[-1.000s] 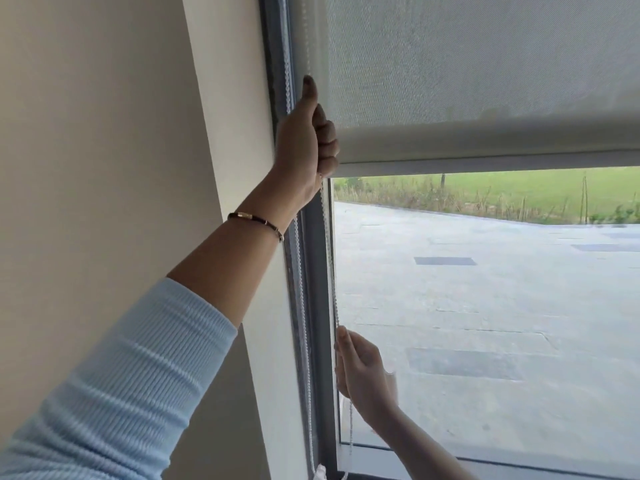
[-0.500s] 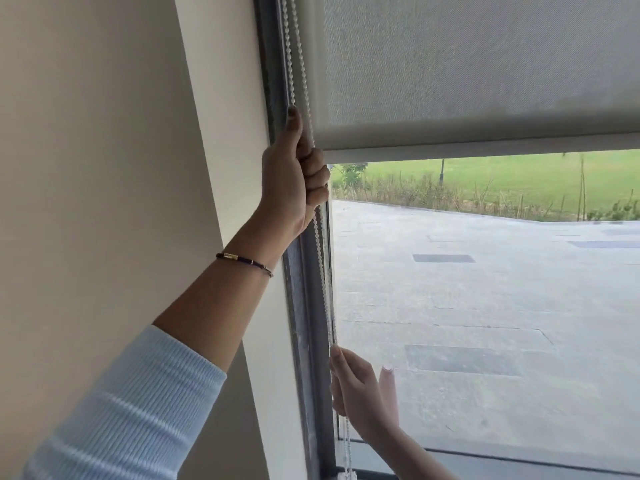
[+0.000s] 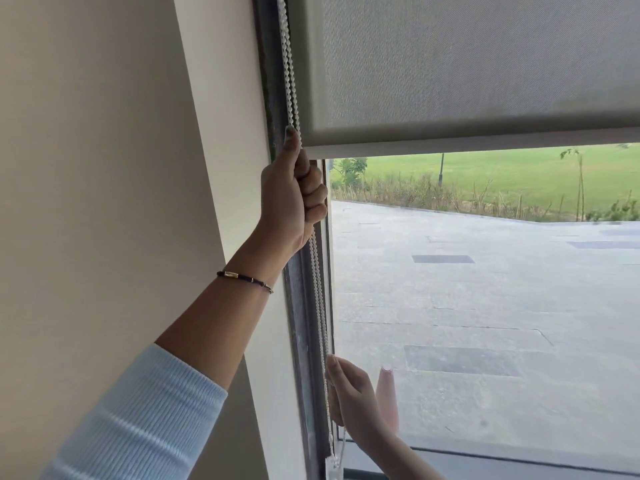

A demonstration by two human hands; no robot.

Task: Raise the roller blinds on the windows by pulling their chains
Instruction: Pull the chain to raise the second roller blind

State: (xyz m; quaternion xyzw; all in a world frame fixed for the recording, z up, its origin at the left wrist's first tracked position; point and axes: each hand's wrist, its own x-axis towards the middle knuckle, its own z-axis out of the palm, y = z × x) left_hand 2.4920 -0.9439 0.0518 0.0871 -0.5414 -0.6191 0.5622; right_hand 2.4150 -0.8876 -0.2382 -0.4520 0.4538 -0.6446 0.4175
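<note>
There is only one view, so no part of the scene is shared with another. The camera sits on the person's head and looks forward and a little upward, toward the left side of a window. It stands close to the dark grey metal window frame (image 3: 277, 81), which crosses the picture tilted. The plain cream wall (image 3: 86, 168) fills the left half, and the grey woven roller blind (image 3: 467, 64) fills the top right. Both arms enter from the bottom edge. Through the glass, the view reaches far over pale grey paving (image 3: 485, 299).
</note>
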